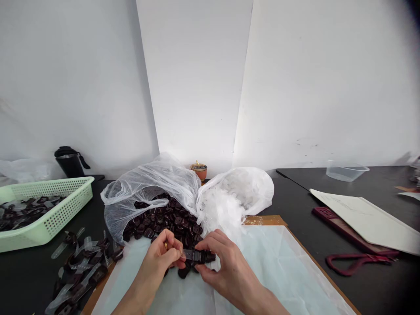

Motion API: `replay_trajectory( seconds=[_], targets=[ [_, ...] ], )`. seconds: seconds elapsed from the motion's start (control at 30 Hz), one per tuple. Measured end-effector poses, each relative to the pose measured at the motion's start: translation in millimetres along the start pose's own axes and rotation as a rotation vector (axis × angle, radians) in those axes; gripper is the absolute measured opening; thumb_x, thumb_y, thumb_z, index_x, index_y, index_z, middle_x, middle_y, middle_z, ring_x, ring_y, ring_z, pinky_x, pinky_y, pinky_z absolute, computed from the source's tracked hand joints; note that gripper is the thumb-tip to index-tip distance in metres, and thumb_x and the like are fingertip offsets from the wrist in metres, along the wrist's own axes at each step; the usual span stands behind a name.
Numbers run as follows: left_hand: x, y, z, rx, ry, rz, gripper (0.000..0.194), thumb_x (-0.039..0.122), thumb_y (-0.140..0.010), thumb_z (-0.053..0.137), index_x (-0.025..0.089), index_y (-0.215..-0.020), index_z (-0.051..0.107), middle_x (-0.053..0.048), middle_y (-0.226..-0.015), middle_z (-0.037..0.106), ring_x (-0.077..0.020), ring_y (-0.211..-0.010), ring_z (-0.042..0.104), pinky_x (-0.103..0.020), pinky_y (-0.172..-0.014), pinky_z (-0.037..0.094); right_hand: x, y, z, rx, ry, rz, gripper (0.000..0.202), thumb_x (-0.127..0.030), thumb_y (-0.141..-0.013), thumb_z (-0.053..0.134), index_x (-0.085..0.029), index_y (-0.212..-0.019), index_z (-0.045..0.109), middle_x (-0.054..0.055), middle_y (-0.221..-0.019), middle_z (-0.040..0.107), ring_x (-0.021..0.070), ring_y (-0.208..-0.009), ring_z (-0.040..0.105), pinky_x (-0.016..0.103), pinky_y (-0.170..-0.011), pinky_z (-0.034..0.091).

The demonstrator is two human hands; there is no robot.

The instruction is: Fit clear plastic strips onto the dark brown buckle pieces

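Over the pale sheet, my left hand pinches one end of a clear perforated plastic strap. My right hand grips a dark brown buckle, and the strap runs into it. Just behind my hands, a heap of similar dark buckles spills from an open clear bag. To its right, a white bag lies open with many clear plastic strips spilling out toward my right hand.
Buckles with straps lie in a pile at left, beside a green basket holding more. A black tumbler and small pot stand behind. Scissors, a notebook and a clear tub are on the right.
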State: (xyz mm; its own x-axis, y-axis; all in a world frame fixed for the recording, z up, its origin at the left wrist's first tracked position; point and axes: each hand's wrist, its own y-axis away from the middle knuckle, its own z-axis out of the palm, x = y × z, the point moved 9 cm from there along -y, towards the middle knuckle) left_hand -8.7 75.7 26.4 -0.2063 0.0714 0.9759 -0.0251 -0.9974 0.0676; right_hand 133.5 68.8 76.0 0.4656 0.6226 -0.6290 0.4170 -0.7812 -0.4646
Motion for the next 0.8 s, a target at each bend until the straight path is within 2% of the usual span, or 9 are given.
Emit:
replay_trajectory(
  seconds=[0.43, 0.5, 0.6, 0.67, 0.7, 0.77, 0.8],
  targets=[
    [1.6, -0.7, -10.3, 0.127, 0.013, 0.021, 0.023, 0.011, -0.076, 0.056, 0.023, -0.067, 0.040, 0.006, -0.068, 0.054, -0.0122, -0.064, 0.052, -0.026, -0.064, 0.050, -8.5, 0.6, -8.4, 0.077, -0.029, -0.039, 0.030, 0.000, -0.064, 0.068, -0.018, -0.087, 0.063, 0.005, -0.083, 0.064, 0.0223, -0.081, 0.057, 0.032, -0.068, 0.045],
    [1.0, -0.4, -9.2, 0.101, 0.015, 0.024, 0.021, 0.012, -0.079, 0.056, 0.023, -0.068, 0.043, 0.006, -0.069, 0.053, -0.0123, -0.066, 0.052, -0.027, -0.066, 0.051, -6.3, 0.4, -8.3, 0.079, -0.037, -0.026, 0.028, 0.000, -0.064, 0.069, -0.018, -0.086, 0.063, 0.005, -0.082, 0.064, 0.0223, -0.081, 0.057, 0.031, -0.068, 0.045],
    [-4.0, 1.1, 2.8, -0.030, 0.074, 0.009, 0.008, 0.023, -0.087, 0.057, 0.021, -0.079, 0.055, 0.002, -0.082, 0.060, -0.0155, -0.076, 0.058, -0.031, -0.069, 0.054, -3.6, 0.5, -7.2, 0.083, -0.034, -0.001, 0.026, -0.001, -0.066, 0.068, -0.017, -0.086, 0.065, 0.005, -0.082, 0.065, 0.0224, -0.081, 0.057, 0.031, -0.068, 0.045],
    [-8.6, 2.8, 15.5, -0.138, 0.090, -0.005, 0.015, 0.033, -0.085, 0.064, 0.021, -0.091, 0.061, 0.000, -0.086, 0.063, -0.0156, -0.072, 0.060, -0.030, -0.063, 0.054, -4.2, 0.4, -5.0, 0.067, -0.057, 0.001, 0.025, -0.002, -0.068, 0.069, -0.016, -0.088, 0.067, 0.005, -0.082, 0.066, 0.0221, -0.081, 0.058, 0.031, -0.069, 0.045],
    [-10.8, 3.3, 20.4, -0.172, 0.076, -0.012, 0.020, 0.036, -0.081, 0.069, 0.020, -0.092, 0.063, 0.001, -0.081, 0.063, -0.0139, -0.066, 0.060, -0.026, -0.058, 0.053, -4.0, 0.0, -3.6, 0.048, -0.083, 0.007, 0.024, -0.005, -0.068, 0.071, -0.017, -0.089, 0.069, 0.005, -0.082, 0.066, 0.0215, -0.081, 0.058, 0.030, -0.069, 0.046],
    [-12.4, 1.8, 20.0, -0.146, 0.044, -0.023, 0.021, 0.032, -0.076, 0.076, 0.017, -0.086, 0.066, 0.003, -0.065, 0.062, -0.0094, -0.053, 0.055, -0.019, -0.049, 0.048, 1.3, -1.5, -3.1, 0.003, -0.163, 0.060, 0.021, -0.012, -0.071, 0.075, -0.019, -0.090, 0.070, 0.003, -0.083, 0.067, 0.0193, -0.079, 0.060, 0.028, -0.067, 0.047],
    [-10.3, -0.4, 12.0, -0.072, 0.068, -0.021, 0.018, 0.028, -0.075, 0.078, 0.015, -0.082, 0.068, 0.003, -0.059, 0.062, -0.0090, -0.050, 0.055, -0.017, -0.046, 0.047, 6.9, -2.5, -5.3, -0.010, -0.200, 0.104, 0.017, -0.017, -0.074, 0.075, -0.020, -0.090, 0.070, 0.002, -0.083, 0.068, 0.0182, -0.077, 0.060, 0.026, -0.067, 0.047]
  ],
)
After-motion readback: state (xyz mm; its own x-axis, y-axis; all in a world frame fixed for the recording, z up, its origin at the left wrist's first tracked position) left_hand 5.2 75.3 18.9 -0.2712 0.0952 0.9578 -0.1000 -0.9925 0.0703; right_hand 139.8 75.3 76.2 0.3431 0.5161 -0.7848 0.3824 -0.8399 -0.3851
